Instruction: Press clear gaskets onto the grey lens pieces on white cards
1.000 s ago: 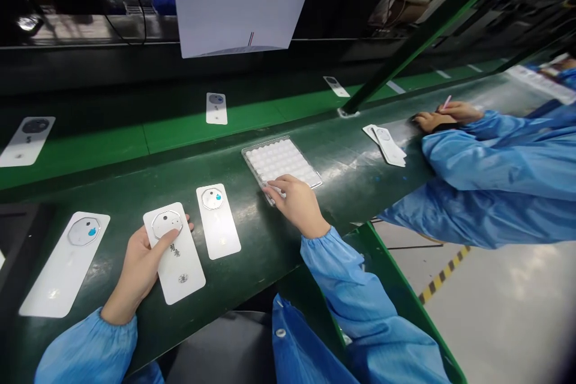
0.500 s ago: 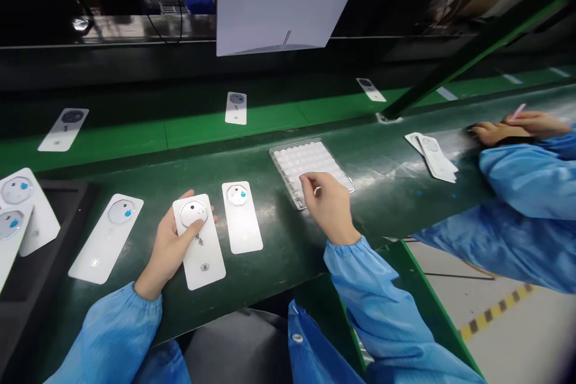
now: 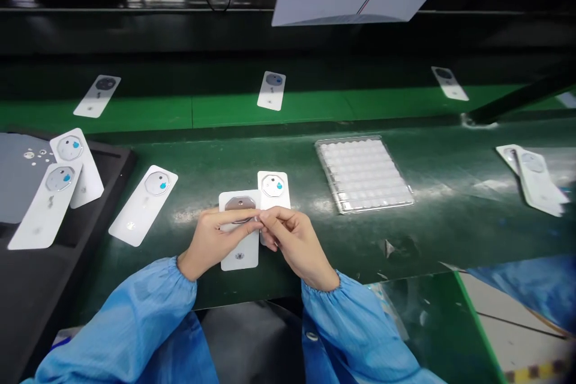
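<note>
A white phone back cover (image 3: 239, 258) with an octagonal camera ring lies in front of me, partly under my left hand (image 3: 219, 238). The fingers and thumb of that hand come together at the tips, above the cover. My right hand (image 3: 294, 243) is pinched too, and its fingertips meet the left ones over the cover's right edge. Whatever small thing is between them is too small to make out. Just behind my right hand lies a second white back cover (image 3: 274, 195) with a blue sticker, its lower part hidden.
A clear plastic tray (image 3: 366, 177) of white pieces sits to the right. One more cover (image 3: 143, 207) lies left, beside a black tray (image 3: 119, 162) carrying two covers. Stacked covers (image 3: 535, 177) are at far right. Several covers lie on the green belt (image 3: 225, 113) behind.
My right hand has moved left from the clear tray to meet my left hand. The left hand has let go of the cover's side and now pinches above it. The view has turned right.
</note>
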A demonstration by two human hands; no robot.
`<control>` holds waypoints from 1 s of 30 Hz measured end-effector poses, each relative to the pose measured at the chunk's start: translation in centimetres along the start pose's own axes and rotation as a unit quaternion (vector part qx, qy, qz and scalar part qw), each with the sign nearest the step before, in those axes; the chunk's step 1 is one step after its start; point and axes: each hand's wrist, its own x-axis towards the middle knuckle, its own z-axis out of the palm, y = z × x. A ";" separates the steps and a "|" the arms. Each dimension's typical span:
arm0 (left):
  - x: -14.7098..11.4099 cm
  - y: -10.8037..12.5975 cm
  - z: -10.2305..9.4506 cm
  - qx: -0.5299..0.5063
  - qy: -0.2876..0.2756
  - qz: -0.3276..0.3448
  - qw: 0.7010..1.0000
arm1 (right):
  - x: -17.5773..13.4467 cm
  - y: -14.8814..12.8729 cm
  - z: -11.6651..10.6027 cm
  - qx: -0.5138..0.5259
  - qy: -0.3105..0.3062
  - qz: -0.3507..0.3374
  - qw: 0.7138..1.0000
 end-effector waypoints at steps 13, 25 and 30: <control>0.1 0.1 -0.6 -0.019 -0.049 -0.021 0.998 | 0.2 -1.2 -0.6 -0.011 -0.031 0.038 0.999; 0.1 0.1 -0.8 -0.034 -0.107 -0.032 0.993 | 0.2 -2.2 -1.1 -0.102 -0.023 0.007 0.994; 0.0 -0.2 -0.7 -0.022 -0.098 -0.019 0.995 | 0.1 -2.3 -1.1 -0.117 -0.011 -0.016 0.993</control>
